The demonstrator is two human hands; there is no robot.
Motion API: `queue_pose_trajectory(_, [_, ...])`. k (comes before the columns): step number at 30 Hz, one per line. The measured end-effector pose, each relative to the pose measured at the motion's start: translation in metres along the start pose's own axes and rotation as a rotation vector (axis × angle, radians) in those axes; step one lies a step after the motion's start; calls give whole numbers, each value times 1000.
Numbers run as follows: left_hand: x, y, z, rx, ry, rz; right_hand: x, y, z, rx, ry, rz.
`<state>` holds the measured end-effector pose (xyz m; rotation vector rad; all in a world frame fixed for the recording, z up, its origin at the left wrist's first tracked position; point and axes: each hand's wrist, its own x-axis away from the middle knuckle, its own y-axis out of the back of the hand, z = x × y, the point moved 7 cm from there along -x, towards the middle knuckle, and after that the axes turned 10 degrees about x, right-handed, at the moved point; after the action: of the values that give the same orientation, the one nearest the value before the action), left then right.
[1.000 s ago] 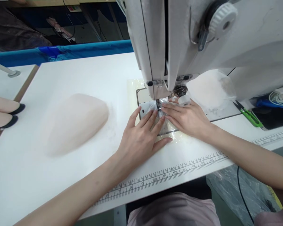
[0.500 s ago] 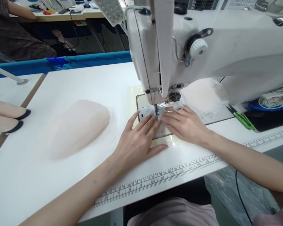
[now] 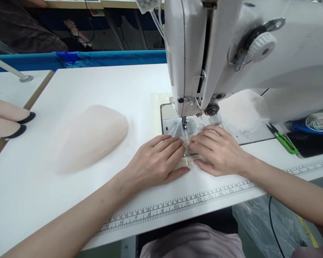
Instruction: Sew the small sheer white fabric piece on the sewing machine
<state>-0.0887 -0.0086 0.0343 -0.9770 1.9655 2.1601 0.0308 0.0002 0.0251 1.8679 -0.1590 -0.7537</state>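
A piece of thin sheer fabric runs from under the presser foot of the white sewing machine toward me, drawn into a narrow taut triangle. My left hand is closed on its left side, fingers bent and pressed together, thumb stretched toward the table edge. On the other side, my right hand has its curled fingertips against the fabric's right edge. Both hands are just in front of the metal needle plate. What lies beneath the fingers is hidden.
A pale beige moulded cup lies left on the white table. Farther left are two beige pieces with black ends. Another pale piece sits under the machine arm, near green thread snips. A printed ruler lines the front edge.
Both hands have drawn back from the presser foot toward me, and their fingers have curled more. The sheer fabric now shows stretched between foot and fingers. The camera has tilted and moved nearer.
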Motion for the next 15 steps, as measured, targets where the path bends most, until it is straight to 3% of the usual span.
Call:
queue_pose_trajectory(4, [1,2,-1,-59,-49,-10,1,2,2,24,30,-27])
queue_pose_trajectory(12, [2,7,-1,-92,28,-41,-3,13,-3,-30,-72,-159])
queue_pose_trajectory(15, [0,11,4,34,157,-40,-5,17,-8,-85,-96,-200])
